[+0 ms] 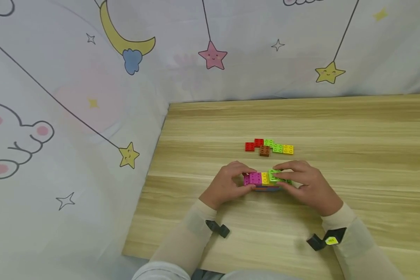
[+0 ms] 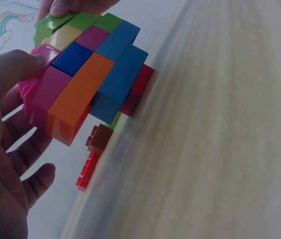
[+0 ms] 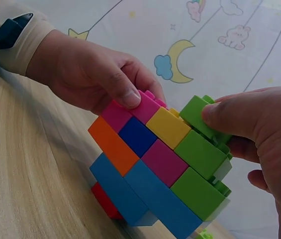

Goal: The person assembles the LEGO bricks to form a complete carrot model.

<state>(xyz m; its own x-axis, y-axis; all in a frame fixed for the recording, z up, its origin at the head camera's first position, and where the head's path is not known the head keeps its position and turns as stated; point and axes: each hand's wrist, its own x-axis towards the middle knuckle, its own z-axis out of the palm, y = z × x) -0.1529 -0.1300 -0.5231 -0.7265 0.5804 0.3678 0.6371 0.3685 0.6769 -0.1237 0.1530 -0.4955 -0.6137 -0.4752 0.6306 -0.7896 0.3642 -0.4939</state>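
Observation:
A stepped wall of toy building bricks [image 3: 165, 174] stands on the table between the hands. Blue, orange, dark blue, magenta, yellow and green bricks make up its rows, with a red brick [image 3: 105, 200] at the bottom. My left hand [image 1: 227, 182] holds the wall by the pink bricks [image 2: 50, 92] at its upper left end, thumb on the near face. At the upper right, my right hand [image 1: 309, 186] pinches a light green brick [image 3: 194, 113] between thumb and fingers. That brick rests on the top row; whether it is fully seated I cannot tell.
Behind the wall lies a group of loose bricks: red [image 1: 250, 146], brown [image 1: 264, 151], light green [image 1: 277, 148] and yellow [image 1: 288, 149]. They sit on the wooden table [image 1: 196, 132]. A printed white curtain [image 1: 252, 77] hangs along the table's back and left edges.

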